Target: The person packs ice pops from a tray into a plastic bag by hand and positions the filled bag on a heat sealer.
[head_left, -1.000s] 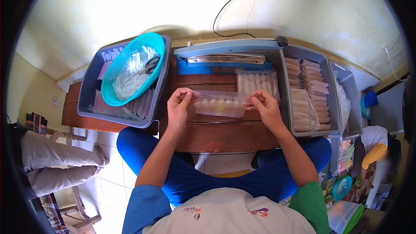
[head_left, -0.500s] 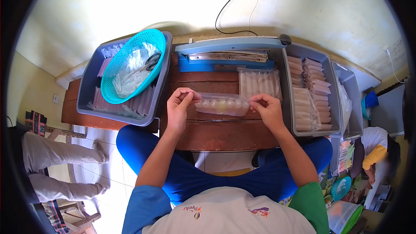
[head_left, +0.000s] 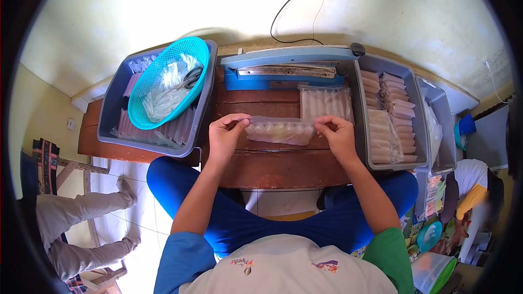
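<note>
A clear plastic bag (head_left: 280, 132) with a row of pale tube-shaped packets lies low over the brown wooden table (head_left: 261, 171). My left hand (head_left: 226, 133) pinches its upper left corner, and my right hand (head_left: 336, 133) pinches the upper right corner. Behind the right hand lies a filled flat bag (head_left: 326, 103) of similar tubes. A blue sealing machine (head_left: 283, 79) with a long light-blue arm stands at the table's back.
At left, a grey tub (head_left: 193, 139) holds packets and a tilted turquoise basket (head_left: 139, 117) with plastic bags and scissors. Grey bins (head_left: 395, 167) with pink-brown tubes stand right. One person's legs (head_left: 87, 207) show left; another person (head_left: 471, 185) bends at far right.
The bag's upper edge has folded down lower between my hands, which still pinch its corners. The legs at the left have shifted right, and the far-right person's arm has moved.
</note>
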A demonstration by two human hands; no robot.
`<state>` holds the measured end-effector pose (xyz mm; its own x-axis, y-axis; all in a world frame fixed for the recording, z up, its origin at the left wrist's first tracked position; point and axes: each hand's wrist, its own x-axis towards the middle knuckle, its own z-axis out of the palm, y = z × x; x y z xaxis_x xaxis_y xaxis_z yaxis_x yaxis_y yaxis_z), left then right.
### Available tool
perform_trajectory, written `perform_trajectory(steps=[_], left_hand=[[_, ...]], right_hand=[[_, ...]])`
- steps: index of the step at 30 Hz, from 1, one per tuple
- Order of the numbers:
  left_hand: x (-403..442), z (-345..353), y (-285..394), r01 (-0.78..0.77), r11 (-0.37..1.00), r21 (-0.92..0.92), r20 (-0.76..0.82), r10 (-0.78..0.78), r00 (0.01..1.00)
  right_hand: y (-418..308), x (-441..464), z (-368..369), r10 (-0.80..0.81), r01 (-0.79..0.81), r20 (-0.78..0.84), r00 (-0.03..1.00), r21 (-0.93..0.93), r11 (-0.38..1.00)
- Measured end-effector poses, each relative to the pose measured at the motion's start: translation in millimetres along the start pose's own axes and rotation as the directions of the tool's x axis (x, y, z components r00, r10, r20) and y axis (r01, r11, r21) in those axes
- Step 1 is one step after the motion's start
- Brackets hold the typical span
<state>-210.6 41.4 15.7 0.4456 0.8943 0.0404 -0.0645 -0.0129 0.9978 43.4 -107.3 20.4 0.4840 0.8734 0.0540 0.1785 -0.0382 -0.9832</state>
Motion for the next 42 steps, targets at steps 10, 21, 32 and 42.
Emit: perform_trajectory(steps=[10, 21, 32, 42], left_hand=[[-4, -2, 1, -0.033, 0.999, -0.027, 0.071, 0.035, 0.997], [-5, -6, -2, -0.015, 0.999, -0.043, 0.087, 0.019, 0.996], [-2, -12, 9, -0.007, 0.998, 0.065, 0.343, -0.016, 0.939], [1, -19, -25, -0.009, 0.991, 0.132, 0.253, -0.025, 0.967]], right_hand=[[-3, -7, 5, 0.09, -0.123, 0.151, 0.984, 0.226, 0.966], [25, -4, 4, 0.083, -0.111, 0.145, 0.986, 0.193, 0.975], [20, -10, 7, 0.065, -0.088, 0.117, 0.991, 0.205, 0.975], [29, -13, 7, 0.096, -0.107, 0.082, 0.992, 0.153, 0.982]])
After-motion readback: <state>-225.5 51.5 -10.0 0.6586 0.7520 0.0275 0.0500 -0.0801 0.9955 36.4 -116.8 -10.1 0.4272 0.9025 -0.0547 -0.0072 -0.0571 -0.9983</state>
